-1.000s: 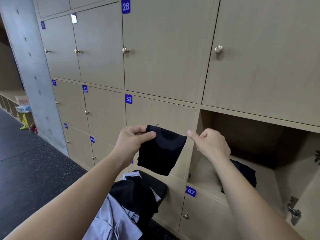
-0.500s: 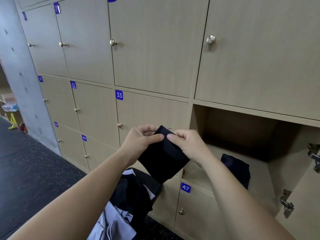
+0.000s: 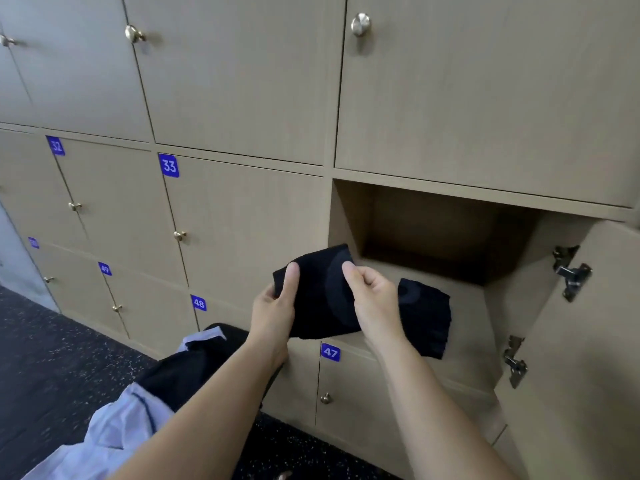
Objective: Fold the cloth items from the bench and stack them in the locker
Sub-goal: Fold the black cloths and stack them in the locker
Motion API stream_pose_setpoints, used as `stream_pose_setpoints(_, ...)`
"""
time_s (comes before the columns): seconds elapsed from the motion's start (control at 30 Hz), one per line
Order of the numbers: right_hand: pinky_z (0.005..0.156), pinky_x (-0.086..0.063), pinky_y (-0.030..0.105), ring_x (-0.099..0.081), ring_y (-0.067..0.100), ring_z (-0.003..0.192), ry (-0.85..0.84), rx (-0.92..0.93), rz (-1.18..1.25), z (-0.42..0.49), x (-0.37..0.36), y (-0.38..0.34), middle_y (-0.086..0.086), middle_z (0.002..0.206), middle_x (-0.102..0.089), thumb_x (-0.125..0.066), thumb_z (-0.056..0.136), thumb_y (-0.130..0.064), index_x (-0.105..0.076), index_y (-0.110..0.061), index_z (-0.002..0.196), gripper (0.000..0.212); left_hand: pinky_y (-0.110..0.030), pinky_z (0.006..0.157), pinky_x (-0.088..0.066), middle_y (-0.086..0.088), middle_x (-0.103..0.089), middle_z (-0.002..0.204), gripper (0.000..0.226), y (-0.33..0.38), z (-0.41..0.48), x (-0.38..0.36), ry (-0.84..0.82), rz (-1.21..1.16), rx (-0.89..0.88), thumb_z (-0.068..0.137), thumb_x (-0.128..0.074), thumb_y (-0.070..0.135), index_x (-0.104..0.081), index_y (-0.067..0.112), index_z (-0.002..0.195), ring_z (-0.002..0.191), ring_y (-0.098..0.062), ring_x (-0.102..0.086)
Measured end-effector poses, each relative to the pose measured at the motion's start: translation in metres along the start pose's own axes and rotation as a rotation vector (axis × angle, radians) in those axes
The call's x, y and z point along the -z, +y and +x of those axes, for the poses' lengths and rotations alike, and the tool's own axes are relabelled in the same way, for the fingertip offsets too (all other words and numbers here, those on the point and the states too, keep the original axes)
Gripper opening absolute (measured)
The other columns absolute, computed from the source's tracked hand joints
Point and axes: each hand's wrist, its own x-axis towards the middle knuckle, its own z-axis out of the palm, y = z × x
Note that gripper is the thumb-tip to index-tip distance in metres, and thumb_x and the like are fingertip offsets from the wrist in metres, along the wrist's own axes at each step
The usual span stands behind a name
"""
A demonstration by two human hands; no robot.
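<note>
Here left hand (image 3: 273, 313), right hand (image 3: 372, 299) pinch black cloth (image 3: 322, 306), thumbs on top.

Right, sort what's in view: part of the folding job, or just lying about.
Job: held black cloth, gripped by left hand and right hand; stowed black cloth in the open locker; pile of clothes below.
Just lying about: closed door 33; plate 47; door hinges; speckled floor.

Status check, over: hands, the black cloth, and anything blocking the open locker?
Left hand and right hand pinch the folded black cloth at the mouth of the open locker. One black piece already inside. Nothing blocks the opening.
</note>
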Motion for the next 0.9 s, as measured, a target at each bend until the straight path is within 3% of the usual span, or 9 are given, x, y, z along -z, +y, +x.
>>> stream_pose_setpoints(0.1,0.060,-0.046,0.022,-0.057,0.011,0.063,0.109,-0.049,-0.018,-0.004,0.019,0.021,-0.002,0.064,-0.060,-0.062,0.089,-0.043,-0.062,-0.007,0.074,0.038,-0.032,0.071,-0.058,-0.001,-0.077,0.093,0.044,-0.009,0.002,-0.019,-0.013,0.028,-0.002,0.088,-0.059,0.058,-0.069,0.018,0.104,0.087,-0.019,-0.074)
stream_pose_setpoints(0.17,0.047,-0.030,0.018,-0.034,0.012,0.050,0.188,-0.060,0.006,-0.008,0.035,0.033,0.000,0.051,-0.035,-0.063,0.091,-0.035,-0.039,-0.003,0.058,0.052,-0.033,0.074,-0.058,-0.003,-0.077,0.096,0.045,-0.017,0.004,-0.031,-0.053,0.025,0.040,0.089,-0.058,0.057,-0.069,0.017,0.106,0.089,-0.021,-0.074)
stream_pose_setpoints(0.23,0.044,-0.024,0.018,-0.027,0.012,0.050,0.255,-0.086,0.033,-0.010,0.051,0.046,0.004,0.054,-0.029,-0.063,0.092,-0.028,-0.035,0.000,0.057,0.053,-0.037,0.079,-0.058,-0.005,-0.076,0.100,0.049,-0.027,0.006,-0.042,-0.097,0.004,0.119,0.088,-0.059,0.058,-0.070,0.015,0.108,0.091,-0.023,-0.074)
stream_pose_setpoints(0.4,0.054,-0.035,0.027,-0.039,0.015,0.057,0.341,-0.197,0.073,-0.011,0.085,0.080,0.006,0.058,-0.042,-0.065,0.090,-0.025,-0.050,0.001,0.062,0.042,-0.038,0.078,-0.057,-0.012,-0.074,0.101,0.056,-0.061,0.015,-0.066,-0.116,0.081,0.355,0.080,-0.069,0.057,-0.066,0.007,0.106,0.093,-0.031,-0.071)
stream_pose_setpoints(0.5,0.057,-0.036,0.028,-0.041,0.016,0.056,0.340,-0.249,0.001,-0.003,0.110,0.098,-0.002,0.051,-0.044,-0.067,0.089,-0.022,-0.049,-0.008,0.053,0.042,-0.041,0.081,-0.057,-0.014,-0.073,0.103,0.051,-0.077,0.028,-0.074,-0.117,0.131,0.412,0.084,-0.071,0.048,-0.065,0.003,0.108,0.095,-0.033,-0.069)
stream_pose_setpoints(0.57,0.057,-0.040,0.031,-0.047,0.018,0.056,0.320,-0.305,-0.055,0.010,0.126,0.109,-0.005,0.049,-0.050,-0.069,0.087,-0.019,-0.052,-0.016,0.047,0.043,-0.039,0.074,-0.056,-0.018,-0.072,0.104,0.036,-0.085,0.041,-0.080,-0.126,0.124,0.421,0.092,-0.067,0.030,-0.063,0.000,0.111,0.095,-0.035,-0.069)
stream_pose_setpoints(0.63,0.062,-0.051,0.045,-0.056,0.026,0.060,0.299,-0.345,-0.106,0.026,0.140,0.117,-0.001,0.053,-0.058,-0.070,0.085,-0.020,-0.058,-0.016,0.048,0.040,-0.036,0.068,-0.054,-0.023,-0.070,0.106,0.024,-0.089,0.055,-0.089,-0.152,0.135,0.421,0.095,-0.061,0.013,-0.063,-0.004,0.111,0.093,-0.034,-0.068)
stream_pose_setpoints(0.73,0.073,-0.056,0.055,-0.067,0.038,0.076,0.288,-0.361,-0.158,0.054,0.155,0.119,0.011,0.069,-0.070,-0.071,0.083,-0.022,-0.066,-0.012,0.059,0.027,-0.038,0.071,-0.054,-0.026,-0.069,0.109,0.020,-0.092,0.080,-0.111,-0.195,0.212,0.372,0.095,-0.058,0.006,-0.064,-0.009,0.107,0.092,-0.035,-0.067)
stream_pose_setpoints(0.9,0.073,-0.055,0.047,-0.069,0.033,0.078,0.314,-0.354,-0.249,0.112,0.179,0.107,0.011,0.077,-0.073,-0.070,0.085,-0.025,-0.072,-0.011,0.070,0.020,-0.040,0.083,-0.052,-0.023,-0.068,0.108,0.021,-0.088,0.123,-0.158,-0.281,0.321,0.276,0.096,-0.059,0.012,-0.064,-0.004,0.109,0.095,-0.030,-0.063)
